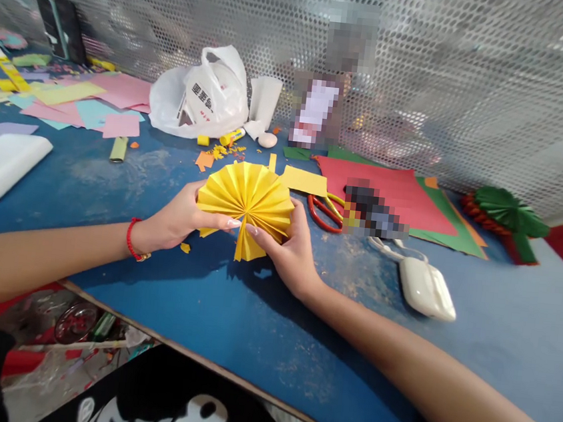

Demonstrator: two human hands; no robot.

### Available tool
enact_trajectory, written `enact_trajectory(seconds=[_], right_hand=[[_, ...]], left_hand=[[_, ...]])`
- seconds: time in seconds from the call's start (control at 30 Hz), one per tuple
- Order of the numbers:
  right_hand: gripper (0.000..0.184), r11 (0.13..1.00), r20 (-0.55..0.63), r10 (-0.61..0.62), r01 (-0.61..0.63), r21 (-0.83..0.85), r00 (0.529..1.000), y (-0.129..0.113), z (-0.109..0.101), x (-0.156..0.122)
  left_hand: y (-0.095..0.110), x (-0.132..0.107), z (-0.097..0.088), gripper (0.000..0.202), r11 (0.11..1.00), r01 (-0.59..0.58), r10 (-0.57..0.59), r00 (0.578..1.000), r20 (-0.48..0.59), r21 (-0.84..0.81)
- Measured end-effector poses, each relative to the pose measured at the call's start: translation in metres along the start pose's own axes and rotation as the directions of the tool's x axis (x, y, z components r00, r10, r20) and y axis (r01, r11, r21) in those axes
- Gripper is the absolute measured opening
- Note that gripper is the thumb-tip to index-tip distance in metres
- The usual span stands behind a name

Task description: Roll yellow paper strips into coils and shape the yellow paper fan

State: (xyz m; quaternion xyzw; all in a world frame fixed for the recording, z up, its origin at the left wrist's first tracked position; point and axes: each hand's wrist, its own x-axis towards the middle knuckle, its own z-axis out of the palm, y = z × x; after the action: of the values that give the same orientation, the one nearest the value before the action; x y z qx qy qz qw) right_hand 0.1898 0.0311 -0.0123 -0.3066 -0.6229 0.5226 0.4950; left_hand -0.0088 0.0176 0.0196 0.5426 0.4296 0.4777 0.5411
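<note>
**"What have I got in my hands?"**

"A yellow pleated paper fan [246, 207], a nearly full circle with its folds running in to the middle. Your left hand [180, 217], with a red string bracelet [132, 235] at the wrist, grips it from one side. Your right hand [290, 249] grips it from the other. Both hands are closed around the paper, and your fingertips almost meet at the fan's lower centre. You're holding it just above the blue worktop [252, 345]."

**"What's right around it?"**

"A yellow paper scrap [185, 248] lies just below your left hand. Beyond the fan, you have a yellow paper rectangle [305, 181], and red-handled scissors [324, 212] lie beside your right hand. A white corded device [427, 288] sits further right."

**"And further out?"**

"Past the scissors, a red sheet [384, 195] lies over a green sheet [460, 236], with a green and red paper craft [507, 218] to their right. To the left, pastel paper sheets [106, 108] are spread out. Behind them is a white plastic bag [200, 95]. A perforated metal screen [476, 77] runs along the far edge."
</note>
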Motion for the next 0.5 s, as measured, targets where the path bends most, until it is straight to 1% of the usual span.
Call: enact_trajectory(seconds=[0.17, 0.3, 0.4, 0.5], right_hand=[[0.055, 1.0, -0.005, -0.014, 0.014, 0.018, 1.0, -0.0003, -0.0007, -0.0002], [0.055, 0.999, 0.019, 0.035, -0.035, 0.035, 0.999, -0.003, -0.0017, -0.0006], [0.063, 0.997, 0.036, 0.044, -0.046, 0.056, 0.998, -0.006, -0.0017, -0.0005], [0.071, 0.998, 0.025, 0.033, -0.034, 0.048, 0.999, -0.0068, -0.0012, 0.0008]], left_hand=[[0.0005, -0.0001, -0.0038, 0.047, 1.0, -0.003, 0.003, 1.0, 0.022, 0.008], [0.0021, 0.0012, -0.0041, 0.047, 1.0, -0.007, 0.007, 0.999, 0.036, 0.012], [0.0036, 0.0009, -0.0023, 0.05, 1.0, -0.005, 0.005, 0.999, 0.037, 0.001], [0.0042, -0.0008, -0.001, 0.053, 1.0, 0.007, -0.007, 1.0, 0.027, -0.002]])
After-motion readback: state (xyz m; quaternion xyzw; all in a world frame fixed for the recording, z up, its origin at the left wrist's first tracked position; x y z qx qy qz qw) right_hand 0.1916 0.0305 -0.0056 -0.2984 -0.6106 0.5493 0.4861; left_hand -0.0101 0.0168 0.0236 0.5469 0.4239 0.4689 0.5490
